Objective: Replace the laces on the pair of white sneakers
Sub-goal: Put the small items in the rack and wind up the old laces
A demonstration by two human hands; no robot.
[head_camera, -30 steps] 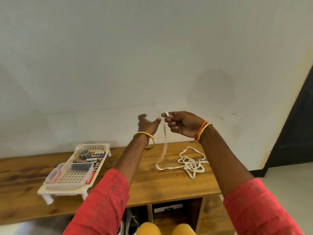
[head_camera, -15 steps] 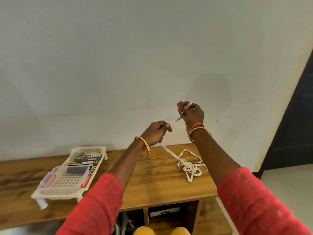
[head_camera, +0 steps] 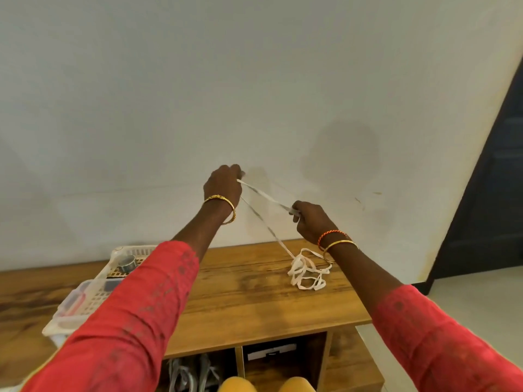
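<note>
A long white shoelace (head_camera: 264, 197) runs taut between both raised hands. My left hand (head_camera: 223, 183) grips it high up near the wall, fingers curled round it. My right hand (head_camera: 311, 220) pinches its end lower and to the right. From my left hand the lace slants down to a loose tangled pile of lace (head_camera: 307, 271) lying on the wooden bench top (head_camera: 240, 292). Grey-and-white footwear (head_camera: 189, 374) shows partly in the open shelf under the bench; I cannot tell if it is the white sneakers.
A white plastic basket (head_camera: 93, 290) with a tape roll and small items sits on the bench at the left, partly behind my left sleeve. A box (head_camera: 271, 350) sits in the right shelf compartment. A pale wall stands close behind; a dark doorway (head_camera: 495, 193) is at the right.
My left hand rose and now holds the lace above my right hand, which dropped lower and to the right. More lace has lifted off the pile, stretched taut between the hands.
</note>
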